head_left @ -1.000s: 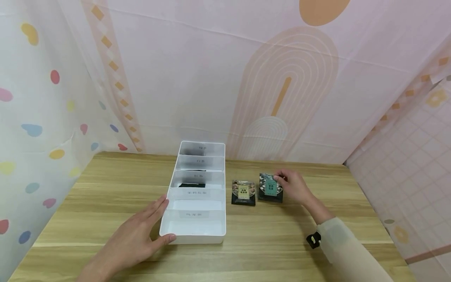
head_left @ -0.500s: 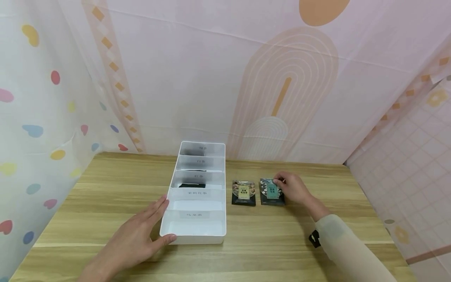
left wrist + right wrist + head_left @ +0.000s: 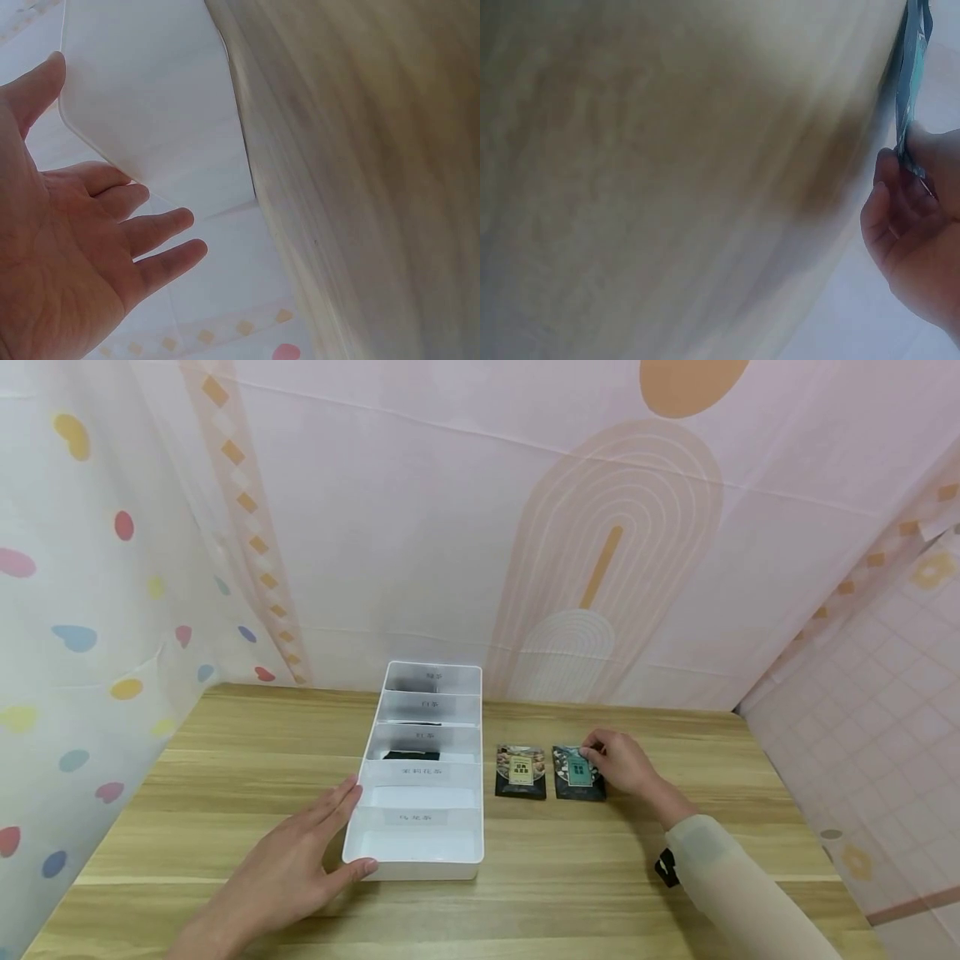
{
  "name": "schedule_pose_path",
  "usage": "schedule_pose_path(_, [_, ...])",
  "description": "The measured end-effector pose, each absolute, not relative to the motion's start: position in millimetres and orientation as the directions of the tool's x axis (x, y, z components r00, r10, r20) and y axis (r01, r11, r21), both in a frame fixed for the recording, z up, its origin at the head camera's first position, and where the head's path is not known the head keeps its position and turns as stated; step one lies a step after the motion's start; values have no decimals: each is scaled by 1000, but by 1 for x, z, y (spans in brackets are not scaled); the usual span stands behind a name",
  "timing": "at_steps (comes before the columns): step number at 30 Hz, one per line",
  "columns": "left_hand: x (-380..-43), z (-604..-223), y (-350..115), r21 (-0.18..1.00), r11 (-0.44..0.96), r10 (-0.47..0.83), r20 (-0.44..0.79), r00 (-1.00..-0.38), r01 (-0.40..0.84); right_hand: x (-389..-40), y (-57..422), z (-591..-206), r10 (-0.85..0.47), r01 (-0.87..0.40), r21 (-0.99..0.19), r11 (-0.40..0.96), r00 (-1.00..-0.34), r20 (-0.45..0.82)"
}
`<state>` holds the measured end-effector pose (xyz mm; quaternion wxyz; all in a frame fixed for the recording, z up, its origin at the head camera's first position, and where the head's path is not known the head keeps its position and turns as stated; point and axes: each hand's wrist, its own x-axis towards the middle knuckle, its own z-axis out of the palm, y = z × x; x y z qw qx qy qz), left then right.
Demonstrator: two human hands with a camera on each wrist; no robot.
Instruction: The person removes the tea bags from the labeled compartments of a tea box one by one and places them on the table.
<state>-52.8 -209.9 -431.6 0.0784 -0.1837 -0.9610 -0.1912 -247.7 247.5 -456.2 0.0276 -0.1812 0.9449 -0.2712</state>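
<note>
Beneath the left grip (image 3: 292,860) and the right grip (image 3: 622,763) spreads a wood-grained worktop (image 3: 570,885), with an arch-printed pink cloth (image 3: 420,543) hanging beyond them, a spotted white cloth (image 3: 37,668) left of the left grip, and a gridded cloth (image 3: 900,668) right of the right grip.

- box (image 3: 420,870), centre: white
- yellow-label packet (image 3: 521,789), right of centre: black
- teal-label packet (image 3: 580,790), further right: black
- table (image 3: 555,877), bottom: yellow-brown woodgrain
- spotted curtain (image 3: 45,677), left: white, multicoloured spots
- back curtain (image 3: 390,527), top: pale pink, arches
</note>
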Motion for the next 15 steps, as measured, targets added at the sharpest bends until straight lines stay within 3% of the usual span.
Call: schedule_pose_path(15, [-52,-431,-210,343,857,325,217,-920,384,-250,248,-460,-357,-313,-496,810,-934,6])
